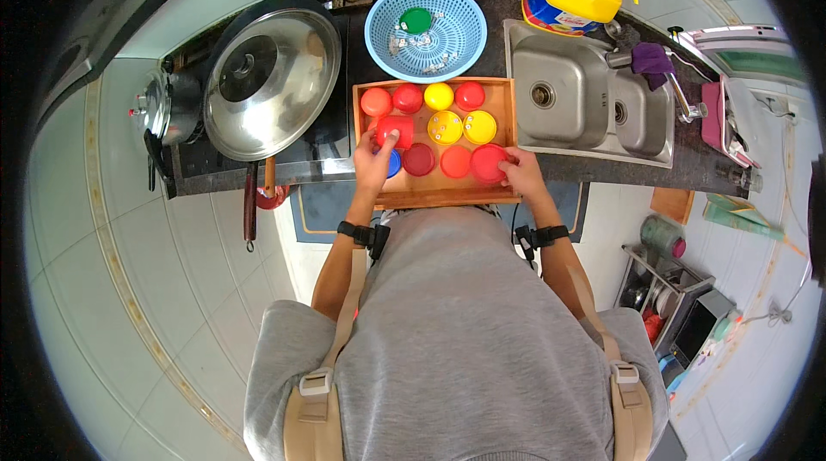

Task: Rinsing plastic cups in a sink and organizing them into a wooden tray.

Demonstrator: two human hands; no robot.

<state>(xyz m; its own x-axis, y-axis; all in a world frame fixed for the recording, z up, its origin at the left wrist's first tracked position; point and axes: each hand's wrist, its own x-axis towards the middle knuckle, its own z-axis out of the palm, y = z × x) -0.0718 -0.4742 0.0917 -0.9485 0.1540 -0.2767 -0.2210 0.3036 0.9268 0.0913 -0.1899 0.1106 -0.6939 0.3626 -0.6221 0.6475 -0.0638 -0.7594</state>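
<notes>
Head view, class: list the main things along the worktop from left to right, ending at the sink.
Pressure cooker → big steel pan lid → blue colander above the wooden tray → double steel sink.

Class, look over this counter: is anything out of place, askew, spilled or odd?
One thing stands out: a green lid lies alone in the blue colander, apart from the red and yellow lids in the wooden tray. The left hand and right hand rest at the tray. Nothing looks spilled or damaged.
</notes>
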